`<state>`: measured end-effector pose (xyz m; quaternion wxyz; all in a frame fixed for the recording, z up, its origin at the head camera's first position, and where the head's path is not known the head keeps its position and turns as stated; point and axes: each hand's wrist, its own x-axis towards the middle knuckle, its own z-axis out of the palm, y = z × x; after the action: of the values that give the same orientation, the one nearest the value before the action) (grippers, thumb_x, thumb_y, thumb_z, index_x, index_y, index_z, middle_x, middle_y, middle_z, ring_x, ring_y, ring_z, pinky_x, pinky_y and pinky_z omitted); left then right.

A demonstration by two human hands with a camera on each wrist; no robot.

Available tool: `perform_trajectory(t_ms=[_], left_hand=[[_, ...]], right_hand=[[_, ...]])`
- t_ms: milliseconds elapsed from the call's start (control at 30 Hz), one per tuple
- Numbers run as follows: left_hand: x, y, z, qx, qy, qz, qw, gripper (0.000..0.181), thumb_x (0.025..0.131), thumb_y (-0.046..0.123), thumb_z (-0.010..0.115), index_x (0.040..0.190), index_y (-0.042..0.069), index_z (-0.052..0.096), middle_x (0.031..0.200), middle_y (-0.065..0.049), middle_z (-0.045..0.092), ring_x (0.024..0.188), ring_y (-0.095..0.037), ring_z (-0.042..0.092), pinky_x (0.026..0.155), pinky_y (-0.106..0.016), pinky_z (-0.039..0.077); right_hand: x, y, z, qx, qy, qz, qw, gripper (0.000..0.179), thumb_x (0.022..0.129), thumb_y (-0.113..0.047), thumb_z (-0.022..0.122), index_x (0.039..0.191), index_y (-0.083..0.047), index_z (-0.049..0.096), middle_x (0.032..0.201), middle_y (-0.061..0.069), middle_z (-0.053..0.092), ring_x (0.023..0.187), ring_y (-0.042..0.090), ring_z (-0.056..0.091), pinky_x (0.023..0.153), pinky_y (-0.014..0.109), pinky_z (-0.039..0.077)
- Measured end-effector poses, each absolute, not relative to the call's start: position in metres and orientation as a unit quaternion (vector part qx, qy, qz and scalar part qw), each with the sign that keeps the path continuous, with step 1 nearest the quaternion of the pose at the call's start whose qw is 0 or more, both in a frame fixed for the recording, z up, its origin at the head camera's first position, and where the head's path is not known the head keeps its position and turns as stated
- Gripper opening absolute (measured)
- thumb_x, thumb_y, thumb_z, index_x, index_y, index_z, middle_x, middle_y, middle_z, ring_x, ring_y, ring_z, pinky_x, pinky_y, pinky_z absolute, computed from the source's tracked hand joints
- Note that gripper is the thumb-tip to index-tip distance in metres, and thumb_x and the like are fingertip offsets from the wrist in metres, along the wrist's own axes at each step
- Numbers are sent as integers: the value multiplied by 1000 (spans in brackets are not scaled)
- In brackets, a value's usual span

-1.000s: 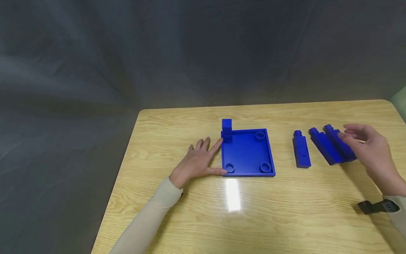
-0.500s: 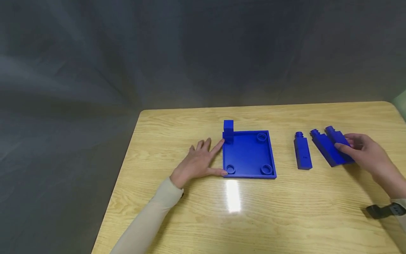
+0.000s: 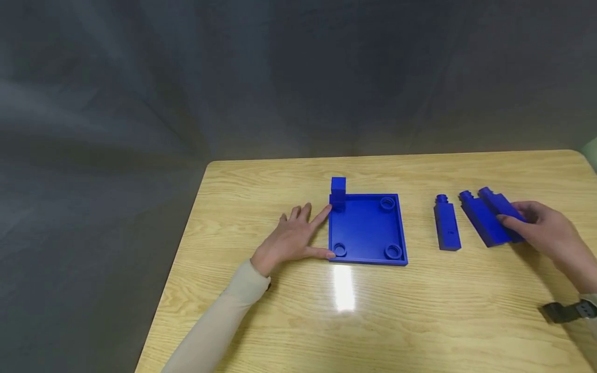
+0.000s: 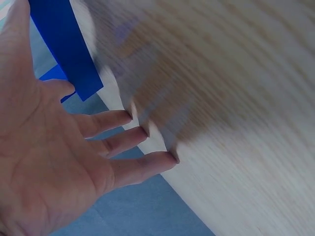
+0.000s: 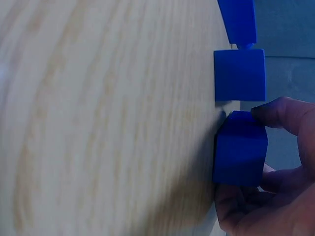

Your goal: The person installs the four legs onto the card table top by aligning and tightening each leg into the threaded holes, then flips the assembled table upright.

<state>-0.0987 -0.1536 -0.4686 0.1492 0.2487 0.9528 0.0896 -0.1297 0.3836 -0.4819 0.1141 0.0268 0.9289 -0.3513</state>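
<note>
A blue square tabletop (image 3: 366, 228), rimmed and with round threaded sockets in its corners, lies on the wooden table. One blue leg (image 3: 338, 187) stands upright in its far left corner. My left hand (image 3: 289, 238) is spread out, thumb and index finger touching the tabletop's left edge. To the right, my right hand (image 3: 548, 228) pinches the rightmost square leg (image 3: 500, 202) between thumb and fingers. That leg's threaded end points away from me. The right wrist view shows its square end (image 5: 239, 155) between the fingers.
Beside the held leg lies another leg (image 3: 484, 221), close along its left side. A third leg (image 3: 446, 225) lies between these and the tabletop. The wooden table (image 3: 396, 316) ends at a dark grey curtain (image 3: 326, 77) behind.
My right hand has come down onto the rightmost leg and now grips it. The left hand stays at the tabletop's edge. The head view has shifted slightly.
</note>
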Motion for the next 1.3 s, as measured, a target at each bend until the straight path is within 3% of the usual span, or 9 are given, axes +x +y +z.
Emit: perform_trajectory(t_ms=[267,367,500,633,733,867,967,1167,1300], left_hand=[[-100,-153,-468,246,951,93,161,120,89,89,62,177,34,3,170,-27,31,152,-49,35,110,-79,37],[-100,-153,-468,246,951,91,165,120,88,90,61,177,35,1,171,-27,29,153,-49,35,111,-78,37],[-100,-152,-468,242,951,91,169,121,88,91,60,177,36,-1,172,-27,27,154,-49,33,112,-78,36],[-101,-152,-467,241,951,95,167,121,88,90,62,177,36,0,172,-27,28,154,-49,33,112,-79,35],[-101,-152,-467,243,951,97,163,121,88,89,63,177,35,2,172,-27,28,153,-49,34,111,-79,36],[-101,-151,-467,244,951,100,164,121,88,89,63,177,35,2,172,-27,28,154,-49,33,111,-79,35],[-101,-151,-467,242,950,100,168,121,88,89,63,177,34,2,172,-27,27,154,-49,32,111,-79,35],[-100,-152,-465,239,949,101,178,121,89,88,63,177,35,0,173,-27,25,155,-50,31,112,-80,33],[-100,-153,-464,238,949,102,181,121,89,88,63,177,35,0,173,-28,25,155,-51,30,112,-80,33]], right_hand=[[-131,393,-482,36,925,-362,110,63,116,-28,53,147,25,37,129,51,48,105,55,60,58,15,39],[-133,396,-484,43,908,-408,86,57,114,-22,55,144,24,38,103,11,71,90,15,65,59,13,42],[-134,397,-483,54,880,-468,62,38,113,-12,53,130,20,42,89,-27,60,76,-15,53,61,11,45],[-129,394,-482,73,862,-500,47,9,116,-13,48,122,-10,53,120,-9,51,89,-13,44,65,10,39],[-123,392,-482,81,806,-585,39,20,118,-16,46,120,-22,65,136,-6,43,103,1,48,67,9,36],[-118,388,-482,91,692,-715,43,31,118,-16,48,126,-16,78,151,-12,45,145,5,35,74,5,44],[-116,384,-481,99,643,-758,42,32,118,-15,50,134,-11,77,161,-6,38,151,5,32,79,9,51],[-120,377,-476,47,582,-808,79,42,120,-17,37,144,-4,69,167,8,30,103,14,76,85,21,58],[-124,373,-474,-11,516,-848,117,46,120,-16,30,148,2,62,149,-1,46,112,26,75,94,29,59]])
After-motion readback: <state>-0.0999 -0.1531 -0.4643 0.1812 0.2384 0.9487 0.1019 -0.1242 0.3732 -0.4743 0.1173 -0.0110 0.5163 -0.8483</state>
